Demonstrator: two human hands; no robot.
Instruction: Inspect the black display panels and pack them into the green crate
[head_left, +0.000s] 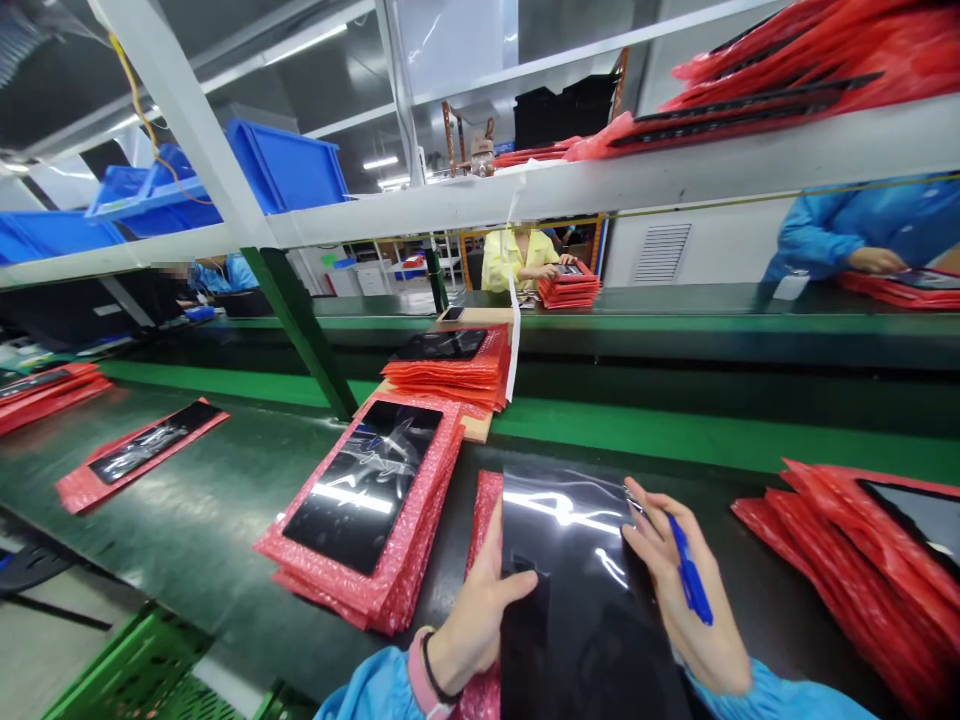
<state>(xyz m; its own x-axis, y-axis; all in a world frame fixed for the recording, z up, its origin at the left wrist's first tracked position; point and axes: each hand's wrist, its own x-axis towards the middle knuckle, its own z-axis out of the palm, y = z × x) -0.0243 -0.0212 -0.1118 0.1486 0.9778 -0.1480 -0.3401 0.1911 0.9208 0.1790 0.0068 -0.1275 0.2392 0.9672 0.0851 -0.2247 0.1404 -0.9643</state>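
Note:
In front of me, a glossy black screen panel (577, 600) is tilted up, with ceiling lights mirrored in it. My left hand (480, 600) grips its left edge, thumb laid over the front. A blue pen (690, 575) is tucked in my right hand (686, 580), whose fingertips touch the panel's upper right edge. Part of a red bubble-wrap sleeve (487, 500) shows behind the panel and my left hand. Left of that lies a stack of red bubble-wrap sleeves (409, 575) with another black panel (367, 480) on top, wrinkled film catching the light.
More red sleeves with panels (862, 580) are piled at my right. Another stack (450, 370) sits farther back, near a green post (300, 330). A shelf (465, 205) crosses overhead, carrying blue bins (289, 165). Co-workers sit across the line.

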